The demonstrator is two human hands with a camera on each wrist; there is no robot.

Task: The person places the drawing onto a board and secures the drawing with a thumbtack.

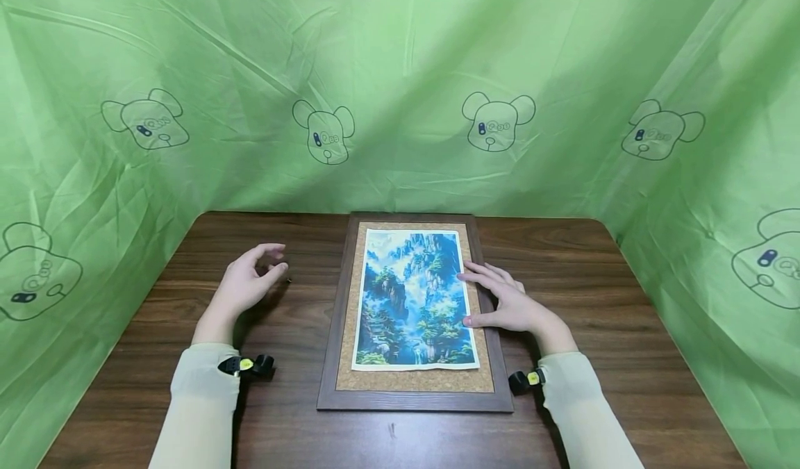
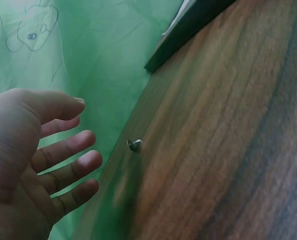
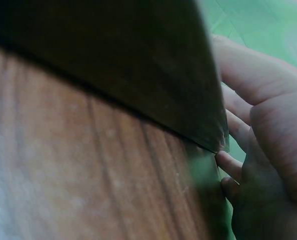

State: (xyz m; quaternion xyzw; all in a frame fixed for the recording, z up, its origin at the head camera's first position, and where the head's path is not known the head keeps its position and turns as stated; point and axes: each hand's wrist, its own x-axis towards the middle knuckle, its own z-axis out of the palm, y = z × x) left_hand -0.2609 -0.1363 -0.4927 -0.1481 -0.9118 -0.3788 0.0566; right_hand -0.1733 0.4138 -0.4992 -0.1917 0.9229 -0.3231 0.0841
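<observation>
A blue landscape picture (image 1: 415, 299) with a white border lies on a cork board (image 1: 419, 382) in a dark wooden frame (image 1: 412, 402). My right hand (image 1: 509, 302) reaches over the board's right side. Its fingertips and thumb tip touch the picture's right edge, fingers spread; in the right wrist view, fingers (image 3: 231, 167) show beside the frame's side. To the left, my left hand (image 1: 250, 281) hovers above the table, loosely bent and holding nothing. Near its fingertips lies a tiny shiny metal piece (image 2: 134, 145), which looks like a thumbtack.
The dark wood-grain table (image 1: 562, 247) carries the framed board near its middle, with the far edge of the frame close to the table's back edge. A green curtain (image 1: 400, 73) printed with bear heads surrounds the back and sides.
</observation>
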